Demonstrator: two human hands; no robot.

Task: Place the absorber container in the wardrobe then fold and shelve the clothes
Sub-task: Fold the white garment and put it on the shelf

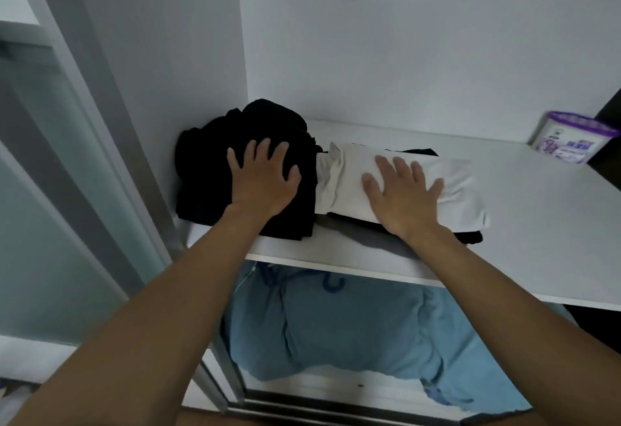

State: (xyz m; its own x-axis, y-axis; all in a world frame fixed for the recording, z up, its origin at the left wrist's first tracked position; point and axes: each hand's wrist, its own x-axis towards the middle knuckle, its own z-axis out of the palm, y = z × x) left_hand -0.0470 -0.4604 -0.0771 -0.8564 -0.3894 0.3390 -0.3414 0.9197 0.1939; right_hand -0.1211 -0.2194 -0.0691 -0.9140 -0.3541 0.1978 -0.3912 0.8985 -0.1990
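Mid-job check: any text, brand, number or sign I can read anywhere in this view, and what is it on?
No text here can be read.
Absorber container, far right of the wardrobe shelf: purple and blue print on its label, too blurred to read.
Black clothes, white folded garment, blue garments below: no print visible.

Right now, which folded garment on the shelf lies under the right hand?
The white folded garment, on a dark piece; the right hand rests flat on it. The black pile beside it, nearer the wall, is under the left hand.
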